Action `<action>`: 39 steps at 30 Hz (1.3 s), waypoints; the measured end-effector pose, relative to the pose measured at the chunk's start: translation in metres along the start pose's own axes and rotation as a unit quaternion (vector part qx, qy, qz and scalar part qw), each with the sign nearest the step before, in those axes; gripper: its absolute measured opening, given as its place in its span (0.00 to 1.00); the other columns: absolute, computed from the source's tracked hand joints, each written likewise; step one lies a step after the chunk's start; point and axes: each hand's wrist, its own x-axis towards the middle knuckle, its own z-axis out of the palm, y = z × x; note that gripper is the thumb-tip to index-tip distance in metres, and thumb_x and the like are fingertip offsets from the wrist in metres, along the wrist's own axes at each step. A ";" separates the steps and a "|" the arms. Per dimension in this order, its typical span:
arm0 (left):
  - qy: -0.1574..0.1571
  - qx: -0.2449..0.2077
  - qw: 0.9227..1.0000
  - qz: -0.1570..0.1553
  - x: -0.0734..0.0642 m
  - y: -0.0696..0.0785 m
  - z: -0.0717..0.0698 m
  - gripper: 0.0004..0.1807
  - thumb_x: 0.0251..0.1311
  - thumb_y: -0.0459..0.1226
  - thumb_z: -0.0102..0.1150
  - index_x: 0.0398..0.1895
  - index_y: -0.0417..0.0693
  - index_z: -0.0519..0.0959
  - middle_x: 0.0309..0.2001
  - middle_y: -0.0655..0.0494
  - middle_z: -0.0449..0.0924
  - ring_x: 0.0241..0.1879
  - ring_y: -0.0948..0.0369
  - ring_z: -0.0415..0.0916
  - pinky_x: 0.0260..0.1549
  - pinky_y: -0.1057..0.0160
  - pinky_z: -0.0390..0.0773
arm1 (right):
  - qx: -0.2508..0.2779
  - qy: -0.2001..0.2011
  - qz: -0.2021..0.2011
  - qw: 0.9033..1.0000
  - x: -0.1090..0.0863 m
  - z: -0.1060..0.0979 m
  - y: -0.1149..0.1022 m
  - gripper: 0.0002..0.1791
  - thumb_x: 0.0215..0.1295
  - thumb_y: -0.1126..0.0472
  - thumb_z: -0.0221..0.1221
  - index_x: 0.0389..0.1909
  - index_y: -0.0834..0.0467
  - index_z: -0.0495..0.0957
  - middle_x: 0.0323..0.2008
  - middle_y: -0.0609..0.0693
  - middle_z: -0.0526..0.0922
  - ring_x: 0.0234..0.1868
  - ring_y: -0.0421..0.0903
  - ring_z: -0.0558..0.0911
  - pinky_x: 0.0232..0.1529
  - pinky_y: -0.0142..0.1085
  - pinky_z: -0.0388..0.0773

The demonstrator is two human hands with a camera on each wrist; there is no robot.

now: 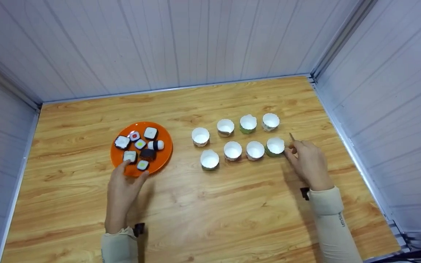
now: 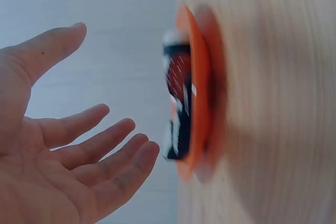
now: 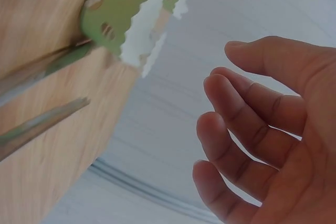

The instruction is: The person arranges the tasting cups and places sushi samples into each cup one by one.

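My left hand (image 1: 122,191) hovers at the front edge of an orange plate (image 1: 166,157), thumb and fingers spread. Several toy sushi pieces lie on that plate, among them a white-topped piece (image 1: 130,156) by the fingertips and a dark one (image 1: 147,154). In the left wrist view the hand (image 2: 79,166) holds nothing. Loosely bent and holding nothing, my right hand (image 3: 268,124) is above a pair of tongs (image 3: 44,124) in the right wrist view. One tong tip is by a green patterned paper cup (image 3: 107,19); the head view mostly hides the tongs behind the hand.
Several white-lined paper cups stand in two rows on the wooden table (image 1: 210,212), including a back-row cup (image 1: 200,136) and a front-row cup (image 1: 209,159). A panelled wall (image 1: 181,44) closes the back, and another wall (image 1: 389,109) runs along the right.
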 end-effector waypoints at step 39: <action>0.009 0.043 0.996 -0.079 0.044 -0.051 -0.006 0.17 0.71 0.36 0.52 0.55 0.31 0.71 0.44 0.38 0.75 0.42 0.46 0.74 0.39 0.52 0.72 | -0.022 -0.250 0.173 0.953 -0.042 0.019 0.064 0.32 0.62 0.42 0.66 0.42 0.71 0.75 0.41 0.68 0.75 0.36 0.62 0.76 0.28 0.52 0.75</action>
